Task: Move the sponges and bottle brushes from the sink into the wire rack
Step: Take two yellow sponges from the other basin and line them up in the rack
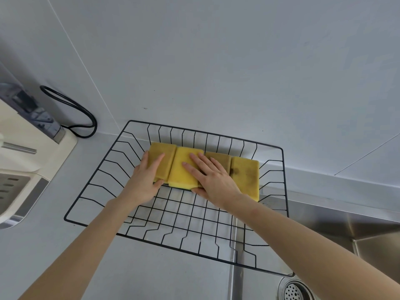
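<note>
While four sponges [245, 176] lie lengthwise front-to-back in wire rack [91, 185] | left hand [144, 180], right hand [213, 178] flat, fingers spread

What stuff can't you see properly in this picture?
All in the head view:
- Sink: cut off by the right edge and partly behind the right arm, so any brushes inside cannot be seen.
- Drain: cut off by the bottom edge.
- Third sponge: mostly hidden under the right hand.
- First sponge: near end hidden under the left hand.
- White appliance: cut off by the left edge; what it is stays unclear.
</note>
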### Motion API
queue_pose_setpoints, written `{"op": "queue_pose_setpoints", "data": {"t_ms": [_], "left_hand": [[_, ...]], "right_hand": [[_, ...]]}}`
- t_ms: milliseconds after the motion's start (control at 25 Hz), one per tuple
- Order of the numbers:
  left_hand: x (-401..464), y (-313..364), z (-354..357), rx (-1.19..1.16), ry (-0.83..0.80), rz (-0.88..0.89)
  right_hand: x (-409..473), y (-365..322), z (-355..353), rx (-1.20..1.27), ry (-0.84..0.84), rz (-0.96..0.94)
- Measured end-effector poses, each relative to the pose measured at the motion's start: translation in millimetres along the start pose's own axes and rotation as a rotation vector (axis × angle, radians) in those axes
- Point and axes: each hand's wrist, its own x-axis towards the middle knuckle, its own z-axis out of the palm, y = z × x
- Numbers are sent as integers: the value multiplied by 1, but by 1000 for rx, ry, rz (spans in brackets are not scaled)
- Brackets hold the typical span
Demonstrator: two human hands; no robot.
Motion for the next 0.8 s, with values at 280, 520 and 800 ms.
{"op": "queue_pose_setpoints", "data": {"t_ms": [280, 520, 800], "left_hand": [[-3, 11, 0, -28, -45, -61], [-5, 13, 2, 83, 14, -80], [-23, 32, -11, 189, 11, -55]], "right_hand": [[1, -6, 10, -131, 145, 48], [-1, -9, 6, -87, 105, 68], [-18, -13, -17, 83, 48, 112]]}}
